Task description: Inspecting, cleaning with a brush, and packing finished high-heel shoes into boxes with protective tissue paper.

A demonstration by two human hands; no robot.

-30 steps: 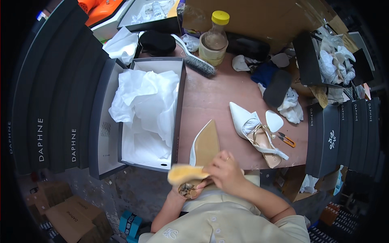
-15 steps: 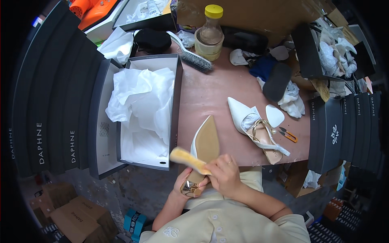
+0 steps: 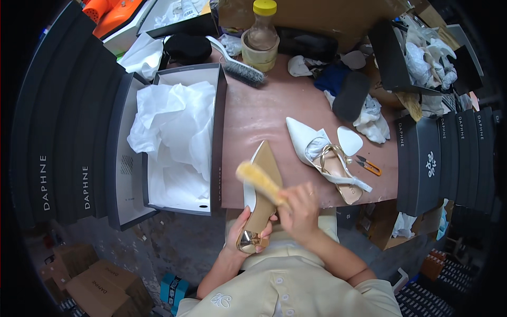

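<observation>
My left hand (image 3: 236, 239) is wrapped round the heel end of a white pointed shoe (image 3: 268, 166). The shoe is turned with its tan sole up and its toe pointing away from me; a shiny gold heel shows between my fingers. In my right hand (image 3: 300, 215) is a yellow, brush-like tool (image 3: 254, 175), its handle end hidden in my fist. The tool slants over the sole; whether it touches cannot be told. To the right lies a matching white slingback shoe (image 3: 302, 138), with paper stuffed in its toe and a gold strap.
An open shoe box (image 3: 217, 148) with white tissue paper (image 3: 177, 121) stands on the left. Orange-handled snips (image 3: 369, 166) and a white oval pad (image 3: 350, 141) lie by the second shoe. Behind are a brush (image 3: 245, 73) and a yellow-capped bottle (image 3: 262, 34). Dark boxes (image 3: 417, 164) flank the table (image 3: 253, 111).
The tool in my right hand has moved up along the sole, away from the heel, and slightly right. My left hand keeps its hold on the shoe. The whole view has shifted slightly.
</observation>
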